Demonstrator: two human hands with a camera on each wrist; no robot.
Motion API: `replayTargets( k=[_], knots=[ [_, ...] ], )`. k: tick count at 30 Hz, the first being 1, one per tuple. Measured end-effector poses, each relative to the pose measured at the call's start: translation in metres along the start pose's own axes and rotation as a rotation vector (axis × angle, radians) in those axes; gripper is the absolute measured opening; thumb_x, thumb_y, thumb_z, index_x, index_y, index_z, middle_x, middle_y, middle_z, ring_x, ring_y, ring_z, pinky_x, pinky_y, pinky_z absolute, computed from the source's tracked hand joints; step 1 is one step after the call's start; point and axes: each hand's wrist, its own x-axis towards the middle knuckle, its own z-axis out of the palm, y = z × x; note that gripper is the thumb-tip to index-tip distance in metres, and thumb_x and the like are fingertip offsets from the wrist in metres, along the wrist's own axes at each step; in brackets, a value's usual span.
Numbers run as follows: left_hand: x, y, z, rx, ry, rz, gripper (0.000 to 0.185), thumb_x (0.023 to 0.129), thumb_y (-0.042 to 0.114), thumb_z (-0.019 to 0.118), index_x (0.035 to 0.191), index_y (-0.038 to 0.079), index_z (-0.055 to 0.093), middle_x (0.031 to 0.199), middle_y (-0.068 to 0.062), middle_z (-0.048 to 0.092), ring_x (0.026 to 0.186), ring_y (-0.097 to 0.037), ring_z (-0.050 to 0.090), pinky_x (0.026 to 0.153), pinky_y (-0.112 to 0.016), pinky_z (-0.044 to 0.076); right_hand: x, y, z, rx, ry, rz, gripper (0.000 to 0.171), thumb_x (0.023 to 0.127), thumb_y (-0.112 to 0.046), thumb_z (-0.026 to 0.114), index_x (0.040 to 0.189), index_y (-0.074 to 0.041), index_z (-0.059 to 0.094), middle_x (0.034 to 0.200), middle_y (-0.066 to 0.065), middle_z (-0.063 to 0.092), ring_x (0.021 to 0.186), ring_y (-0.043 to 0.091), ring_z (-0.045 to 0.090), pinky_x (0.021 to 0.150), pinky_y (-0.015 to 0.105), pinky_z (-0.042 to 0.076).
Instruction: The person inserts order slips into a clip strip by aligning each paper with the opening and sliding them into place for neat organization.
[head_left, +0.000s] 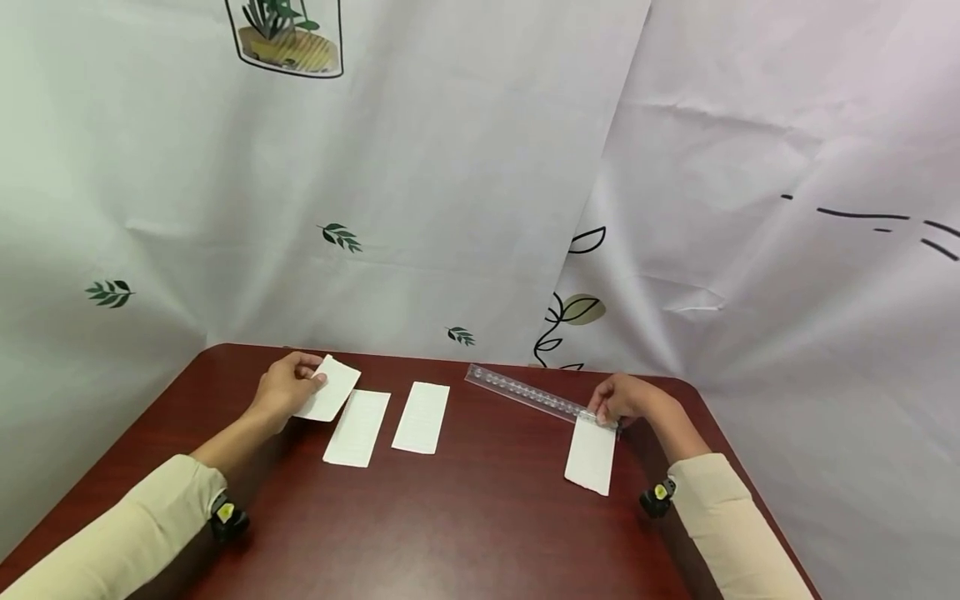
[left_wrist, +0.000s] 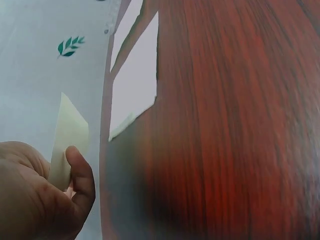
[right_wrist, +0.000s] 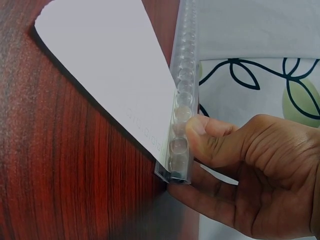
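My left hand (head_left: pixel 286 388) pinches a white paper piece (head_left: pixel 331 390) between thumb and fingers, raised at the table's far left. The left wrist view shows this paper (left_wrist: pixel 69 135) nearly edge-on, with the thumb against it. On the right, my right hand (head_left: pixel 624 400) grips the near end of a clear plastic strip (head_left: pixel 521 392) with a row of round bumps. In the right wrist view the thumb presses on the strip (right_wrist: pixel 184 100) and fingers curl beneath. Another white paper piece (head_left: pixel 591 457) meets the strip at that end; whether the hand holds it too, I cannot tell.
Two more white paper pieces lie on the dark red-brown table (head_left: pixel 465 525): one (head_left: pixel 357 427) near the left hand, the other (head_left: pixel 422 418) nearer the middle. A white curtain-like backdrop (head_left: pixel 450 167) with printed leaves hangs behind the table's far edge.
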Motion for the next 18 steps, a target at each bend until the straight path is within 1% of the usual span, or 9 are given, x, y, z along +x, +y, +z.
replayTargets(
  k=[5, 11, 15, 18],
  knots=[
    [0.0, 0.01, 0.01, -0.011, -0.023, -0.005, 0.041, 0.109, 0.008, 0.068, 0.147, -0.008, 0.062, 0.118, -0.023, 0.069, 0.099, -0.031, 0.066, 0.07, -0.026, 0.053, 0.001, -0.001, 0.0, -0.011, 0.004, 0.007, 0.014, 0.098, 0.006, 0.077, 0.102, -0.006, 0.082, 0.085, -0.001, 0.067, 0.084, 0.016, 0.063, 0.078, 0.036, 0.062],
    [-0.001, 0.021, 0.022, -0.034, -0.066, 0.01, 0.043, 0.109, 0.006, 0.068, 0.15, -0.008, 0.06, 0.121, -0.026, 0.07, 0.1, -0.033, 0.067, 0.074, -0.028, 0.054, 0.001, -0.002, 0.0, -0.012, 0.007, 0.01, 0.013, 0.097, 0.006, 0.078, 0.102, -0.006, 0.082, 0.085, -0.001, 0.068, 0.085, 0.016, 0.063, 0.079, 0.037, 0.062],
    [-0.002, 0.028, 0.03, -0.051, -0.086, 0.019, 0.043, 0.11, 0.006, 0.069, 0.15, -0.007, 0.061, 0.122, -0.027, 0.071, 0.101, -0.033, 0.068, 0.075, -0.031, 0.055, -0.001, -0.002, 0.0, -0.008, 0.007, 0.014, 0.013, 0.097, 0.006, 0.079, 0.102, -0.005, 0.082, 0.085, -0.001, 0.068, 0.084, 0.016, 0.063, 0.079, 0.037, 0.062],
    [-0.002, 0.032, 0.037, -0.057, -0.088, 0.024, 0.041, 0.11, 0.007, 0.07, 0.148, -0.007, 0.062, 0.122, -0.026, 0.071, 0.102, -0.032, 0.067, 0.076, -0.032, 0.055, 0.0, -0.002, 0.0, -0.011, 0.007, 0.017, 0.012, 0.097, 0.005, 0.079, 0.102, -0.005, 0.082, 0.085, 0.0, 0.068, 0.084, 0.016, 0.063, 0.079, 0.038, 0.063]
  ],
)
